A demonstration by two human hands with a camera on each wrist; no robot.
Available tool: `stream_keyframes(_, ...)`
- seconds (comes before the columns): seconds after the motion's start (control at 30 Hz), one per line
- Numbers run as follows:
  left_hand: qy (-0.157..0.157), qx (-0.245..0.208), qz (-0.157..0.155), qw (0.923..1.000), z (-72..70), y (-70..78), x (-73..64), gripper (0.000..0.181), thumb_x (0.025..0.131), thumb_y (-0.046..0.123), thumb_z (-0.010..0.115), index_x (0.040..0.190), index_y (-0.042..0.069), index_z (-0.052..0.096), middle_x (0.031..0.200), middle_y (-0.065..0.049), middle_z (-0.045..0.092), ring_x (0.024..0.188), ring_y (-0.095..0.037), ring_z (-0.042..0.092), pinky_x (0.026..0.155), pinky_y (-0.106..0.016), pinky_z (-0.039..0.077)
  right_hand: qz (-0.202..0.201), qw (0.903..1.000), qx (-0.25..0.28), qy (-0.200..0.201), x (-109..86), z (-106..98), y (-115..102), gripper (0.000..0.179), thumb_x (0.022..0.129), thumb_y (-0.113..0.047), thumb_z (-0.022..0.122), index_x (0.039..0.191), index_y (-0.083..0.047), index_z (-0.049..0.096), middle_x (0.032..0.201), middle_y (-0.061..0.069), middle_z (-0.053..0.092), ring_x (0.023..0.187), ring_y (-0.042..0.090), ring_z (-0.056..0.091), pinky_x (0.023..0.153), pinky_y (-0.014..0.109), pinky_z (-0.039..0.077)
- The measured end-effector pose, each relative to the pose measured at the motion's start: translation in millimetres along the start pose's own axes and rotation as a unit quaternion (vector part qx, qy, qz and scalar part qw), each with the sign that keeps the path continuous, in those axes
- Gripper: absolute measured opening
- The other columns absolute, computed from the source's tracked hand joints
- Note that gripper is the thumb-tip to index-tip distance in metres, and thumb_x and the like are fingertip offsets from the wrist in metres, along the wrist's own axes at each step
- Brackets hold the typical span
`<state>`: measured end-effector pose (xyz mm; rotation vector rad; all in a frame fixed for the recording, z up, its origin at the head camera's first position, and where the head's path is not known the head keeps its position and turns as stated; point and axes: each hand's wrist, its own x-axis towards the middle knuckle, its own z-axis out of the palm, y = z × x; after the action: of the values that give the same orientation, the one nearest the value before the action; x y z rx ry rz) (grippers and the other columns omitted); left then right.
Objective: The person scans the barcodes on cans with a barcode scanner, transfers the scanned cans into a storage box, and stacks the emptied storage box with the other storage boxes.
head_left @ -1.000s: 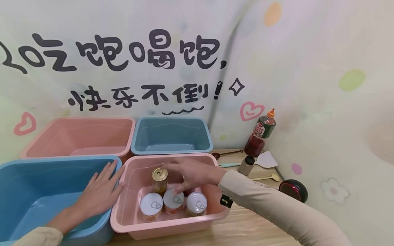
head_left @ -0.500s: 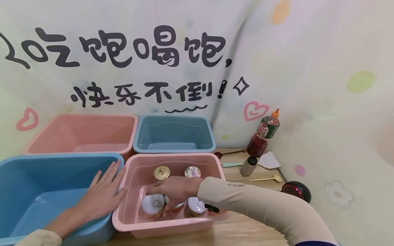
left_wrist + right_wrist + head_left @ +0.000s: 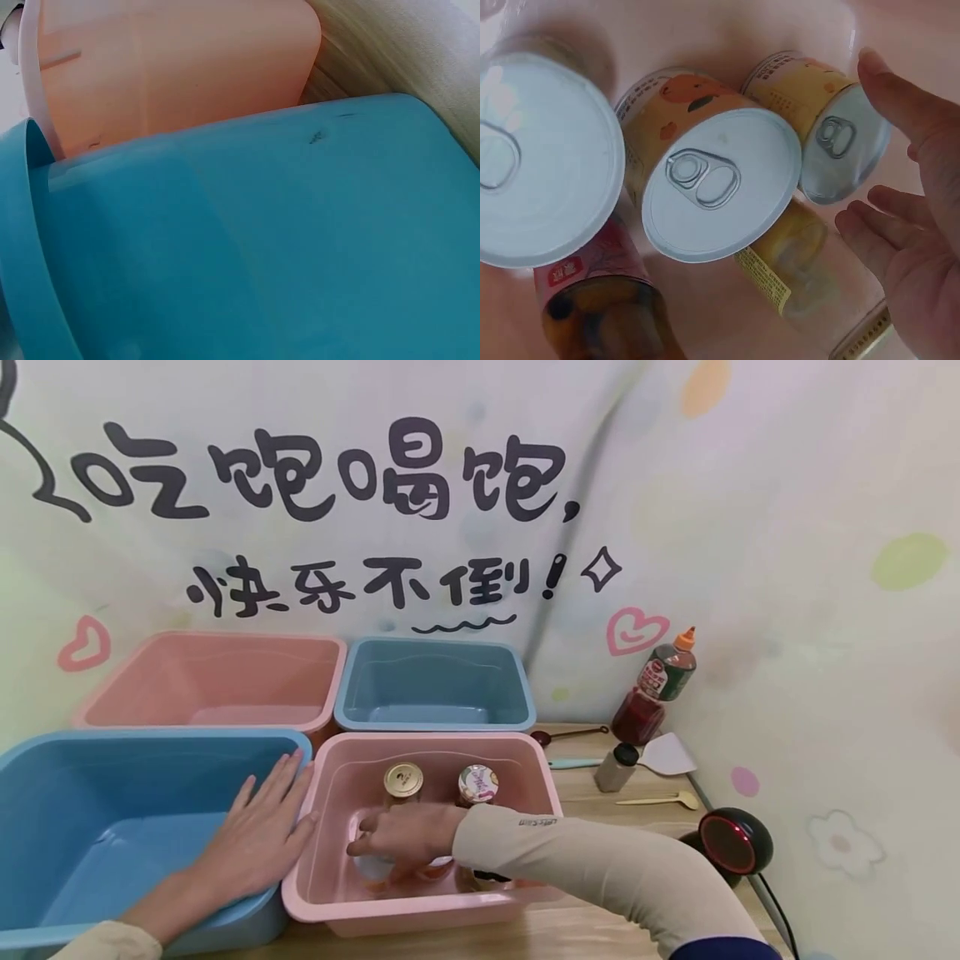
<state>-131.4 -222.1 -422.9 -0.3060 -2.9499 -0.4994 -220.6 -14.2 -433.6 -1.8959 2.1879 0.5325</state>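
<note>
My right hand (image 3: 408, 833) reaches into the near pink tub (image 3: 397, 910), over the leftmost pull-tab can (image 3: 372, 883). In the right wrist view its thumb and fingers spread on either side of that can (image 3: 844, 142); whether they touch it is unclear. Another pull-tab can (image 3: 724, 184) stands beside it, then a third can (image 3: 540, 157) at the left. Behind them are a gold-lidded jar (image 3: 403, 781) and a jar with a printed lid (image 3: 477, 783). My left hand (image 3: 255, 835) lies with straight fingers across the rim of the blue tub (image 3: 157, 739), against the pink tub.
Another pink tub (image 3: 217, 639) and a smaller blue tub (image 3: 435, 647) stand behind. At the right are a sauce bottle (image 3: 654, 685), a black-capped shaker (image 3: 617, 768), a white-bladed turner (image 3: 667, 755), a yellow spoon (image 3: 660, 800) and a round black device (image 3: 735, 842).
My right hand has moved left and nearer, from beside the gold-lidded jar to the leftmost pull-tab can. The left hand stays on the rim. The head view has shifted slightly.
</note>
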Motion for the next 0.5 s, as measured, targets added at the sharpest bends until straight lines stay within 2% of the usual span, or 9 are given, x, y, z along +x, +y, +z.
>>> stream_keyframes(0.23, 0.004, 0.002, 0.000, 1.0000, 1.6, 1.5, 1.2, 0.066, 0.101, 0.031, 0.052, 0.153, -0.003, 0.032, 0.164, -0.025, 0.022, 0.151, -0.044, 0.021, 0.113, -0.074, 0.012, -0.004, 0.9989, -0.032, 0.034, 8.9, 12, -3, 0.040, 0.095, -0.044, 0.063, 0.134, -0.032, 0.060, 0.118, -0.009, 0.067, 0.108, 0.005, 0.062, 0.081, 0.015, 0.053)
stream_keyframes(0.33, 0.006, 0.007, -0.002, 1.0000, 1.5, 2.3, 0.7, 0.066, 0.101, 0.031, 0.052, 0.153, -0.003, 0.032, 0.163, -0.025, 0.022, 0.151, -0.044, 0.021, 0.112, -0.075, 0.009, -0.012, 0.9985, -0.039, 0.035, 10.9, 12, -4, 0.039, 0.094, -0.042, 0.065, 0.132, -0.032, 0.060, 0.117, -0.010, 0.067, 0.107, 0.005, 0.062, 0.082, 0.016, 0.054)
stream_keyframes(0.5, 0.010, 0.017, 0.001, 0.9998, 2.1, 1.7, -0.7, 0.066, 0.101, 0.031, 0.052, 0.153, -0.003, 0.032, 0.163, -0.025, 0.023, 0.151, -0.044, 0.021, 0.112, -0.075, 0.008, -0.024, 0.9961, -0.081, 0.026, 14.4, 11, -4, 0.041, 0.095, -0.044, 0.062, 0.134, -0.035, 0.058, 0.121, -0.011, 0.067, 0.108, 0.006, 0.061, 0.085, 0.017, 0.054)
